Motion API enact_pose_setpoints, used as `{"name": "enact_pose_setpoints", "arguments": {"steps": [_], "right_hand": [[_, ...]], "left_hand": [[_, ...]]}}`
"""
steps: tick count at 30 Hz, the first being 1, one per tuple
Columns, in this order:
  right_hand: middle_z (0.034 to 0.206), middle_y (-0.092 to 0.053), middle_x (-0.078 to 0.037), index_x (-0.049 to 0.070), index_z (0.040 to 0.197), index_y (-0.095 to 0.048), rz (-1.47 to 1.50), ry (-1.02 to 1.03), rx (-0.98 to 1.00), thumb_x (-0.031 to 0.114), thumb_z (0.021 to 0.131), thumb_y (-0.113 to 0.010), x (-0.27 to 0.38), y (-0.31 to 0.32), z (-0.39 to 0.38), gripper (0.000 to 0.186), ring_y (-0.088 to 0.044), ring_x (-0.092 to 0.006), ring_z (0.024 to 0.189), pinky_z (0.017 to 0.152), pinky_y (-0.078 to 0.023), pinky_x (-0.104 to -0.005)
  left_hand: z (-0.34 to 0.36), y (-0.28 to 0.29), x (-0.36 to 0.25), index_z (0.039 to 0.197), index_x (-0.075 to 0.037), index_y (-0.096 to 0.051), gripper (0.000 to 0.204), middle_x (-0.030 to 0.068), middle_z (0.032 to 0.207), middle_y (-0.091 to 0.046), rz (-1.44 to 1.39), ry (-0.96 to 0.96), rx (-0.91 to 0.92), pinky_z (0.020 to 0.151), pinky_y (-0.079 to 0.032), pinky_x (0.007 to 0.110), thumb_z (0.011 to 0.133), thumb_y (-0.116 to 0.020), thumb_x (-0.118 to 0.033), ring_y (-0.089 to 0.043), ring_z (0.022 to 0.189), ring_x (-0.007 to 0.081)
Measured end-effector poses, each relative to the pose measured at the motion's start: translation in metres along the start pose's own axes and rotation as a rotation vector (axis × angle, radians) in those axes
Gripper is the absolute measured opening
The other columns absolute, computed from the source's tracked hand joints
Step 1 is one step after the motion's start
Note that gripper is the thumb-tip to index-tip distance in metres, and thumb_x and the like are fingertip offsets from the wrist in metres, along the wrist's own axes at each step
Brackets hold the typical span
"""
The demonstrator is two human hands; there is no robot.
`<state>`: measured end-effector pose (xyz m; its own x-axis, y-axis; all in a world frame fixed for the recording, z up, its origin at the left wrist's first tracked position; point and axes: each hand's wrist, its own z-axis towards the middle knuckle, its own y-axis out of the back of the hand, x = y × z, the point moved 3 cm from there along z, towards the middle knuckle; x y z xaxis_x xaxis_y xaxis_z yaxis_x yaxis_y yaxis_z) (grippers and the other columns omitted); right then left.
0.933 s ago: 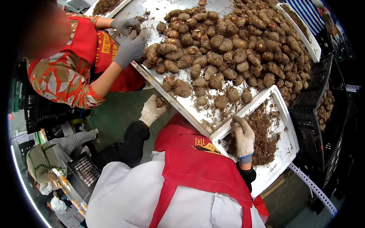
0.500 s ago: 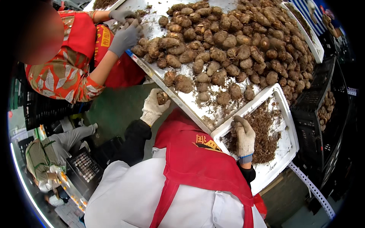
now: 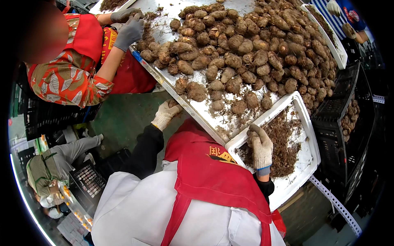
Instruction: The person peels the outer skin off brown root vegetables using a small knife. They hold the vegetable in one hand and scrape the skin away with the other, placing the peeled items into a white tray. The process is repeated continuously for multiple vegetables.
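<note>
Close to the table's near edge, my left hand in a pale knit glove is wrapped around a small brown taro, mostly covered by the fingers. My right hand, gloved alike, has its fingers curled over a white foam box; whatever they may hold is hidden. Inside that box lies a heap of brown fibrous peelings. Beyond both hands, a large pile of hairy taros covers much of the white tabletop.
A co-worker in a red apron works with grey gloves at the table's left corner. Black crates stand on the right, one with taros inside. Another foam tray borders the pile's far right. Another person's arm shows at the upper right.
My left hand has turned, so less of the taro shows. My right hand stays over the box, fingers still curled. At the upper right, the other person's arm has come further into view.
</note>
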<state>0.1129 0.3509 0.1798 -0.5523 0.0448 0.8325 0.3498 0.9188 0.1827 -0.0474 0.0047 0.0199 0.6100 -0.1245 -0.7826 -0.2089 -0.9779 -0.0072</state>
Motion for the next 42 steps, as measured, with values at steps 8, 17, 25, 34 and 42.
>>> {"name": "enact_pose_setpoints", "arguments": {"steps": [8, 17, 25, 34, 42], "right_hand": [[0.104, -0.068, -0.007, -0.004, 0.127, -0.063, -0.006, 0.034, -0.016, 0.008, 0.096, -0.052, 0.004, -0.001, -0.003, 0.035, -0.061, -0.0107, 0.092, 0.082, -0.050, -0.0248], [0.099, -0.067, -0.006, -0.005, 0.127, -0.062, 0.181, 0.027, 0.011, 0.008, 0.097, -0.051, -0.005, -0.002, 0.007, 0.035, -0.054, -0.0054, 0.079, 0.070, -0.045, -0.0200], [0.111, -0.070, -0.011, -0.005, 0.127, -0.062, 0.036, 0.067, 0.027, 0.010, 0.097, -0.054, -0.007, -0.006, 0.007, 0.034, -0.063, -0.0138, 0.099, 0.087, -0.051, -0.0259], [0.102, -0.069, -0.007, -0.004, 0.126, -0.063, 0.031, 0.019, 0.022, 0.010, 0.097, -0.054, -0.001, -0.003, -0.001, 0.034, -0.060, -0.0093, 0.086, 0.077, -0.050, -0.0234], [0.106, -0.070, -0.009, -0.003, 0.126, -0.063, -0.077, 0.084, 0.057, 0.012, 0.097, -0.054, -0.002, -0.003, 0.005, 0.034, -0.062, -0.0131, 0.093, 0.083, -0.051, -0.0264]], "left_hand": [[0.019, -0.010, -0.012, 0.109, 0.003, -0.056, 0.032, 0.0103, 0.086, -0.067, 0.143, -0.124, -0.019, 0.059, -0.052, 0.032, 0.084, -0.072, -0.008, -0.064, 0.070, 0.0194], [-0.031, -0.006, -0.048, 0.114, 0.001, -0.061, 0.049, 0.0153, 0.099, -0.071, 0.539, -0.202, -0.099, 0.080, -0.054, 0.036, 0.076, -0.076, -0.027, -0.069, 0.092, 0.0253], [0.007, -0.012, -0.032, 0.115, 0.000, -0.063, 0.044, 0.0181, 0.105, -0.072, 0.671, -0.200, -0.101, 0.085, -0.054, 0.038, 0.079, -0.075, -0.022, -0.070, 0.098, 0.0293], [-0.030, -0.008, -0.041, 0.121, -0.006, -0.056, 0.060, 0.0185, 0.110, -0.066, 0.949, -0.383, -0.267, 0.089, -0.053, 0.044, 0.070, -0.080, -0.026, -0.065, 0.105, 0.0378], [-0.044, -0.008, -0.053, 0.118, -0.004, -0.057, 0.053, 0.0163, 0.103, -0.068, 0.750, -0.457, -0.331, 0.084, -0.054, 0.039, 0.074, -0.080, -0.023, -0.067, 0.095, 0.0296]]}}
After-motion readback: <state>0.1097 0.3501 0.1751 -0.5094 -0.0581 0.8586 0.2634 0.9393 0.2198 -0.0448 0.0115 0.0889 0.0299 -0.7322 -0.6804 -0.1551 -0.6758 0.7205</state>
